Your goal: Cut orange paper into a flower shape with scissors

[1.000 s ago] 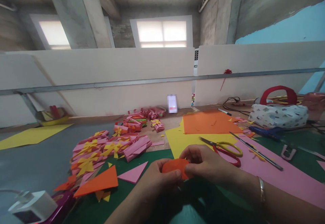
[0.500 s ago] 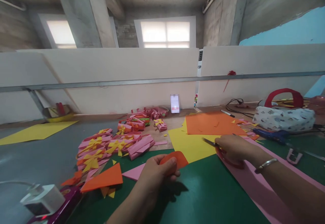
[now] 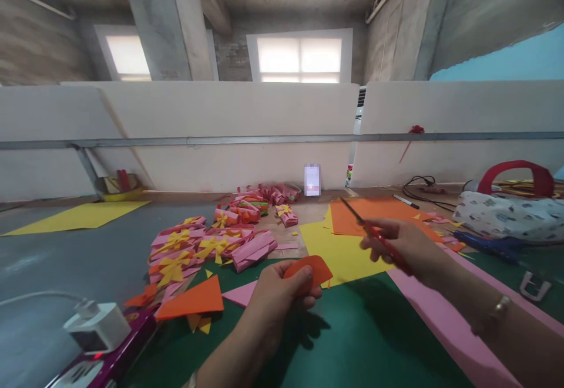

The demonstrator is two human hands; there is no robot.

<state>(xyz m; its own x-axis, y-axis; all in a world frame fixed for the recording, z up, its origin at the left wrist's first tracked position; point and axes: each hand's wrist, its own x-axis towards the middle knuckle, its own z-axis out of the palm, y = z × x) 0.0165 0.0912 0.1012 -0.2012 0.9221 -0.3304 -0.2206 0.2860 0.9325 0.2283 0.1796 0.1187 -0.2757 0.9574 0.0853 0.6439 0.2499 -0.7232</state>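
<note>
Between the thumb and fingers of my left hand (image 3: 282,294) is a small piece of orange paper (image 3: 321,270), held over the green mat (image 3: 352,329). My right hand (image 3: 400,247) grips red-handled scissors (image 3: 379,240) above the yellow sheet. Their blades point up and to the left, apart from the orange piece. Below them lies a yellow sheet (image 3: 317,250), with an orange sheet (image 3: 383,215) behind it. A long pink sheet (image 3: 432,311) runs beneath my right forearm. Left of my left hand are a folded orange paper (image 3: 194,300) and a pink paper triangle (image 3: 238,294).
Several pink paper bundles (image 3: 253,250) with yellow bows lie left of centre. A phone (image 3: 312,180) stands against the white panel. At the right are a blue glue gun (image 3: 489,244) and a patterned bag (image 3: 502,215). A white charger (image 3: 99,326) sits on a purple power strip (image 3: 110,358).
My right hand has lifted the scissors off the papers, and their blades now point upward. My left hand still holds the orange piece. The whole view has shifted slightly.
</note>
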